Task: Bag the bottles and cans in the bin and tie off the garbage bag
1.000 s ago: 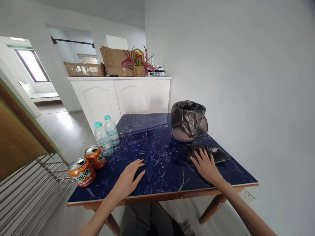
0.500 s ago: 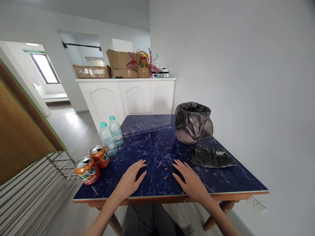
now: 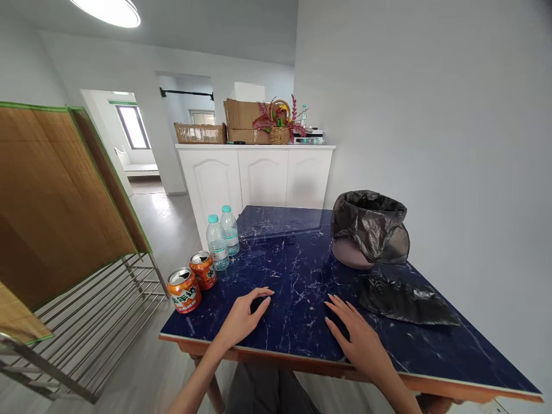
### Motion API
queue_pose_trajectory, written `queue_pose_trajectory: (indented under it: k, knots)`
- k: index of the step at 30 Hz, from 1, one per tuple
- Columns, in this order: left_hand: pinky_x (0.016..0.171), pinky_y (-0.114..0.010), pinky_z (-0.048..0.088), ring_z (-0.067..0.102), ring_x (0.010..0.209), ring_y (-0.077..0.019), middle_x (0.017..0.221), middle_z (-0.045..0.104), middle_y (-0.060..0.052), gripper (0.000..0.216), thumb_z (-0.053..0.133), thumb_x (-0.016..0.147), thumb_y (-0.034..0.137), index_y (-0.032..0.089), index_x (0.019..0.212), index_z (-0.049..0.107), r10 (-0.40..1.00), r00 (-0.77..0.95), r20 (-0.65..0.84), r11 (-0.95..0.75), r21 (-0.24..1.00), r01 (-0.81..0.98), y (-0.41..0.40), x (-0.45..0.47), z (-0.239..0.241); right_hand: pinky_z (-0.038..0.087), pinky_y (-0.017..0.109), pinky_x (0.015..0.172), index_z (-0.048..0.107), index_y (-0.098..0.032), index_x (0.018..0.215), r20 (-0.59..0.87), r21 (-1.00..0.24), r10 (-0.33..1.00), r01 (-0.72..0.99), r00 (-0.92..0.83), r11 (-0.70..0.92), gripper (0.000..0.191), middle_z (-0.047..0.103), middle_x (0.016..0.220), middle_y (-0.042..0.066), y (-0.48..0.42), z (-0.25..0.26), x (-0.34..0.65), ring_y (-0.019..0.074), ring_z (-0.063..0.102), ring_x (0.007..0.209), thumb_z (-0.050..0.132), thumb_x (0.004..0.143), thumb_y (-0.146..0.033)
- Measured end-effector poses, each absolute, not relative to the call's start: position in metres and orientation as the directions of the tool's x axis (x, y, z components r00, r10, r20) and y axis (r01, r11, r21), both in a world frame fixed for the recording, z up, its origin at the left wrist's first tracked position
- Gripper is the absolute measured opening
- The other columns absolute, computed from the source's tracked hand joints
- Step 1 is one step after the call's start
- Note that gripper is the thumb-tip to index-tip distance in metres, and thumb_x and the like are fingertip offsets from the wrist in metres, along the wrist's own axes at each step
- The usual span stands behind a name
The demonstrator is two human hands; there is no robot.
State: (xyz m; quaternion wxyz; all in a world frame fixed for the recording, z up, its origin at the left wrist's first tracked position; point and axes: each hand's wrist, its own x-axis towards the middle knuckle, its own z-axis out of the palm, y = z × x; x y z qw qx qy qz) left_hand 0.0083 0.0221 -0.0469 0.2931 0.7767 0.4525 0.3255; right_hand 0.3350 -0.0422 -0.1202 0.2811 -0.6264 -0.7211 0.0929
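My left hand rests palm down on the dark blue marbled table, fingers loosely curved, holding nothing. Beside it my right hand lies flat on the table with fingers stretched out, empty. A crumpled black plastic bag lies just right of my right hand, not touched. Behind it stands a small bin lined with a black bag. Two orange drink cans and two water bottles with teal caps stand at the table's left edge.
A bamboo screen and a metal rack stand left of the table. A white cabinet at the back carries cardboard boxes and a flower basket. A white wall runs along the right.
My right hand came off the crumpled black bag and moved left to rest flat near my left hand. The view swung left.
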Motion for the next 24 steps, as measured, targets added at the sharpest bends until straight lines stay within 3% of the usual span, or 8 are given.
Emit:
queue_pose_trajectory:
  k: [13, 24]
  knots:
    - [0.104, -0.034, 0.052, 0.075, 0.111, -0.0244, 0.114, 0.081, -0.006, 0.034, 0.055, 0.106, 0.051, 0.024, 0.11, 0.075, 0.923, 0.301, 0.24, -0.347, 0.856, 0.383, 0.0254, 0.0083, -0.0431, 0.041, 0.06, 0.126, 0.057, -0.031, 0.157, 0.217, -0.516, 0.974, 0.838, -0.07, 0.175, 0.062, 0.044, 0.169, -0.001, -0.0423, -0.119, 0.3356, 0.0354, 0.034, 0.159, 0.037, 0.108, -0.064]
    - [0.085, -0.033, 0.055, 0.074, 0.084, -0.0212, 0.091, 0.08, -0.006, 0.038, 0.059, 0.102, 0.057, 0.02, 0.102, 0.071, 0.95, 0.239, 0.201, -0.28, 0.886, 0.369, 0.0246, 0.0172, -0.0408, 0.039, 0.061, 0.127, 0.059, -0.036, 0.155, 0.219, -0.539, 0.966, 0.808, -0.136, 0.236, 0.055, 0.048, 0.166, -0.002, -0.0406, -0.119, 0.3385, 0.0353, 0.041, 0.156, 0.045, 0.108, -0.06]
